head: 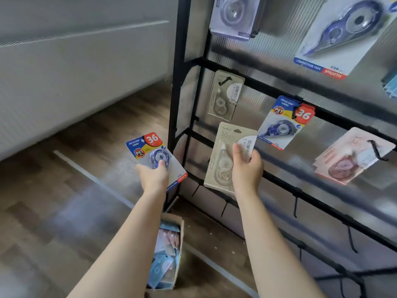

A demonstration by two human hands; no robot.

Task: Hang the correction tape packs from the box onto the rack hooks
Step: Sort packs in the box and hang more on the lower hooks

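Observation:
My left hand (pixel 153 178) grips a blue correction tape pack marked 36 (pixel 150 147), held up left of the black rack (pixel 184 87). My right hand (pixel 247 168) grips a beige pack (pixel 223 155) in front of the rack's lower bars. A matching beige pack (pixel 225 95) hangs on a hook above it. To the right hang a blue pack (pixel 281 123) and a stack of pink packs (pixel 352 155). On the floor between my forearms stands the cardboard box (pixel 180 244) with several packs inside.
Larger packs hang on the top row: a grey one (pixel 234 16) and a blue one (pixel 341 33). Bare black hooks (pixel 296 206) stick out from the lower bars. Wooden floor (pixel 64 211) lies to the left, with a white wall panel (pixel 75 72) behind.

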